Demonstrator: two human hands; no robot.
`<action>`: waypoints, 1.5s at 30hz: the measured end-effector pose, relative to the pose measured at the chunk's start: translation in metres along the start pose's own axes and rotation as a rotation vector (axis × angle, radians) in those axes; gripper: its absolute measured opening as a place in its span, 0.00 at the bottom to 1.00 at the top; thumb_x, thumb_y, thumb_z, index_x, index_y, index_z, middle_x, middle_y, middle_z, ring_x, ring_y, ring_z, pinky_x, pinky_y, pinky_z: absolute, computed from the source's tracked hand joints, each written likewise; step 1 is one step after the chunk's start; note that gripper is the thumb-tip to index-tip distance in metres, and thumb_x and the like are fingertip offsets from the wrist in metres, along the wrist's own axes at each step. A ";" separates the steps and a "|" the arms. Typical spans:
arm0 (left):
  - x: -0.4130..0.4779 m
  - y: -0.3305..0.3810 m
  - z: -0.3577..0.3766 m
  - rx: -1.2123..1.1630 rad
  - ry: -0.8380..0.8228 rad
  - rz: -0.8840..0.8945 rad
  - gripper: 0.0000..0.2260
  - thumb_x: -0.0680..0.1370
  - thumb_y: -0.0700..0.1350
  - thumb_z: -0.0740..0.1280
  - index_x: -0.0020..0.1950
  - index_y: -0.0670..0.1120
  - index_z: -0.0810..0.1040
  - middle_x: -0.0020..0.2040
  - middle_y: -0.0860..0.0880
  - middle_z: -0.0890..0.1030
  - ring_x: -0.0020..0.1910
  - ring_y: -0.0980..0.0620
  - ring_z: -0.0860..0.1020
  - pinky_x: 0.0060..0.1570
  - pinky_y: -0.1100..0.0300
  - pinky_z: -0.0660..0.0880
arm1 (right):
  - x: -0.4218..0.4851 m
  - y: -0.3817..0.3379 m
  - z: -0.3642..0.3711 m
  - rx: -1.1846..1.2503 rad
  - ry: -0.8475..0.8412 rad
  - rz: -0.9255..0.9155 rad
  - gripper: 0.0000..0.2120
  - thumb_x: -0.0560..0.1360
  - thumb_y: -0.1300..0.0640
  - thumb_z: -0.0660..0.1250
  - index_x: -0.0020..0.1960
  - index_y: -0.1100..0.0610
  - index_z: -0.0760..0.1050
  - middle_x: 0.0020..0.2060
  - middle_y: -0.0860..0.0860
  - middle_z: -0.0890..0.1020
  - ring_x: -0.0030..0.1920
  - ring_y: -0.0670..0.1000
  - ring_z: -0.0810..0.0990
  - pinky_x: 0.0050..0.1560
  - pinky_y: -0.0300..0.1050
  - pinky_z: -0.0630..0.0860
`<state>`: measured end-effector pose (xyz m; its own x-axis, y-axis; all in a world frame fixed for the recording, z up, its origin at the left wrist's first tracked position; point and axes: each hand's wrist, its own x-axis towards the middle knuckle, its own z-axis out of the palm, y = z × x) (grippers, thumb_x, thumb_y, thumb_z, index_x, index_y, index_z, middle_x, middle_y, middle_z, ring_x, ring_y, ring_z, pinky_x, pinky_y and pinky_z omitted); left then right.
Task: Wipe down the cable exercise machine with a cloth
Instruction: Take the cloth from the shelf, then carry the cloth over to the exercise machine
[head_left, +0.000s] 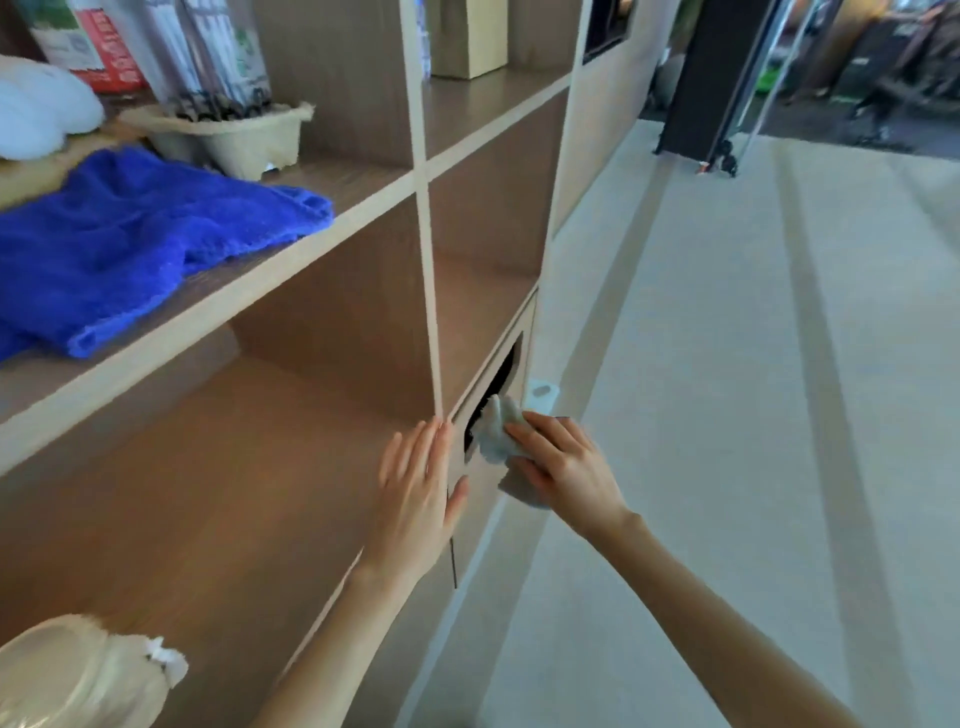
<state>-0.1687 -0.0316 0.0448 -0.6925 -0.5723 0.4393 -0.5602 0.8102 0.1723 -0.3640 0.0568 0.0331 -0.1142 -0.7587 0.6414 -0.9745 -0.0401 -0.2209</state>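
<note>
My right hand (563, 465) holds a small white cloth (497, 434) against the front of a wooden cabinet door (480, 512), at a dark rectangular opening (496, 387) in that door. The cloth bunches under my fingers and partly hangs below the hand. My left hand (421, 491) lies flat with straight fingers on the edge of the wooden shelf unit (436, 312), just left of the door, thumb over the door's edge. A dark upright machine frame (711, 78) stands far off at the upper right, blurred.
A blue towel (130, 244) lies on the upper shelf at left, beside a pulp tray (244, 135) and packages. A cardboard box (467, 36) stands further along. A pale wrapped bundle (78, 675) sits at the bottom left. Light carpet floor (727, 415) stretches right.
</note>
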 end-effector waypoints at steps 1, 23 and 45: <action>0.007 0.011 0.004 -0.022 -0.008 0.036 0.25 0.79 0.52 0.57 0.70 0.37 0.71 0.67 0.41 0.75 0.66 0.43 0.73 0.68 0.46 0.63 | -0.009 0.008 -0.011 -0.037 0.019 0.043 0.16 0.75 0.53 0.65 0.59 0.58 0.80 0.55 0.57 0.81 0.48 0.59 0.80 0.46 0.54 0.79; 0.209 0.282 0.126 -0.280 -0.035 0.477 0.26 0.80 0.54 0.55 0.69 0.37 0.70 0.65 0.40 0.77 0.64 0.42 0.75 0.67 0.47 0.64 | -0.098 0.242 -0.214 -0.454 0.324 0.414 0.15 0.75 0.53 0.66 0.59 0.58 0.78 0.55 0.56 0.81 0.48 0.60 0.78 0.47 0.55 0.77; 0.534 0.535 0.333 -0.252 0.034 0.481 0.26 0.78 0.54 0.55 0.66 0.36 0.73 0.62 0.40 0.78 0.62 0.41 0.77 0.62 0.45 0.73 | -0.035 0.694 -0.295 -0.426 0.371 0.437 0.14 0.71 0.59 0.72 0.56 0.59 0.80 0.55 0.55 0.81 0.50 0.59 0.77 0.50 0.55 0.76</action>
<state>-0.9900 0.0540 0.0779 -0.8263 -0.1285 0.5484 -0.0544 0.9873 0.1494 -1.0934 0.2473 0.0737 -0.4959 -0.3734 0.7840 -0.8069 0.5318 -0.2571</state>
